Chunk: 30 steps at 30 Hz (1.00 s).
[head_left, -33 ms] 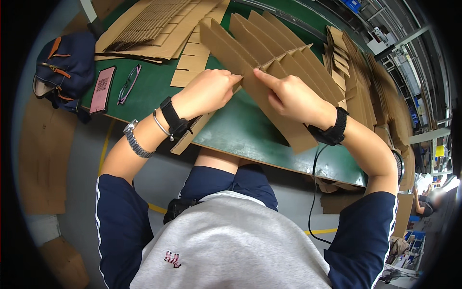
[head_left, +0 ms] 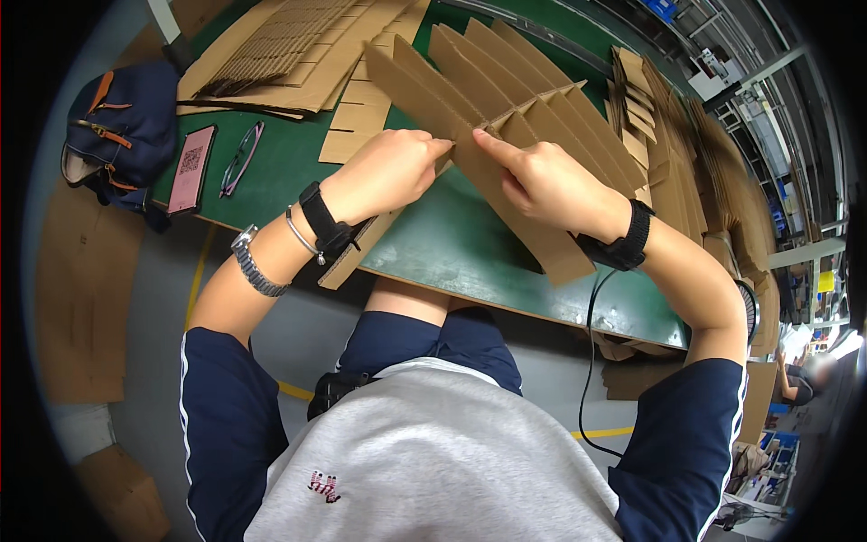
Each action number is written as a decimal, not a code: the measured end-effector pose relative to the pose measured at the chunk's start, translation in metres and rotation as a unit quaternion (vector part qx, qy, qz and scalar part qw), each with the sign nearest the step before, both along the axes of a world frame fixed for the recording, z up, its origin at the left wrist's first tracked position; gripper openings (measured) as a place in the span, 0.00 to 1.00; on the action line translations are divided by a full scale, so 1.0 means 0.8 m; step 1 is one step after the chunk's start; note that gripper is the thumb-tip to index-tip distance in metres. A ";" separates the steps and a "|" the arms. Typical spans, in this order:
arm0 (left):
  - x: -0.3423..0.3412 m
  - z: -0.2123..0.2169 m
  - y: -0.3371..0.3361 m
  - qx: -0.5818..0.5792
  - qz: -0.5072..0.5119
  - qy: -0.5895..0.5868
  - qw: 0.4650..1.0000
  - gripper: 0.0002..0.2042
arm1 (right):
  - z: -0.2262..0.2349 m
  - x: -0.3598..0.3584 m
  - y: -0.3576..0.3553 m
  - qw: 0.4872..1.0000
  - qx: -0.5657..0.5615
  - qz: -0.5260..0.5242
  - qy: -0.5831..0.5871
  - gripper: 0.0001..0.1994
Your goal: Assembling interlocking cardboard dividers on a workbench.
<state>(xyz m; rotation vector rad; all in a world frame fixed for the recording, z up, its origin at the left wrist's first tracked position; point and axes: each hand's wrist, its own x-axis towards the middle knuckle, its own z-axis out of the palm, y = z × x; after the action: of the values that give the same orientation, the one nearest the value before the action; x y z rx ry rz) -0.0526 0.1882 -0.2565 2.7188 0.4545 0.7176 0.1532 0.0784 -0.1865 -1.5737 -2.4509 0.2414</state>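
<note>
A partly interlocked cardboard partition (head_left: 470, 70) stands on the green table, its several upright panels crossed by one long cardboard strip (head_left: 361, 248). My left hand (head_left: 388, 167) is closed around that strip, whose near end juts out below my wrist toward the table edge. On the nearest cardboard panel (head_left: 506, 212), my right hand (head_left: 555, 185) grips with the index finger stretched along the top edge near the crossing. The right thumb and other fingers curl against the panel's near side. Both index fingertips point at each other across the panel. The slot itself is hidden.
Slotted cardboard strips (head_left: 359, 113) and stacked sheets (head_left: 271, 45) lie at the far left. A phone (head_left: 191, 170), glasses (head_left: 242, 161) and a navy bag (head_left: 135, 117) are at the left. More cardboard (head_left: 677, 185) stands to the right. A black cable (head_left: 589, 361) hangs off the table's front.
The nearest panel has shifted very slightly to the left, most at its far end. Both hands keep nearly the same place and grip.
</note>
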 end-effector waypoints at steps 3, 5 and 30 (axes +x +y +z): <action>0.000 0.000 0.001 -0.003 0.000 -0.007 1.000 0.15 | 0.005 0.004 0.007 1.000 0.017 0.017 0.016 0.29; -0.001 0.000 0.001 -0.005 -0.002 -0.001 1.000 0.15 | 0.021 0.003 0.005 1.000 -0.006 0.012 -0.006 0.28; -0.001 0.002 -0.004 -0.045 -0.013 -0.034 0.998 0.16 | 0.008 -0.003 -0.005 0.999 -0.009 -0.010 0.034 0.27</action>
<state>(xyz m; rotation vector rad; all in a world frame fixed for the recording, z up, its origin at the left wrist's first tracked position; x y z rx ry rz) -0.0532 0.1853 -0.2550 2.6027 0.4241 0.7610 0.1511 0.0742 -0.1797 -1.5698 -2.3863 0.3103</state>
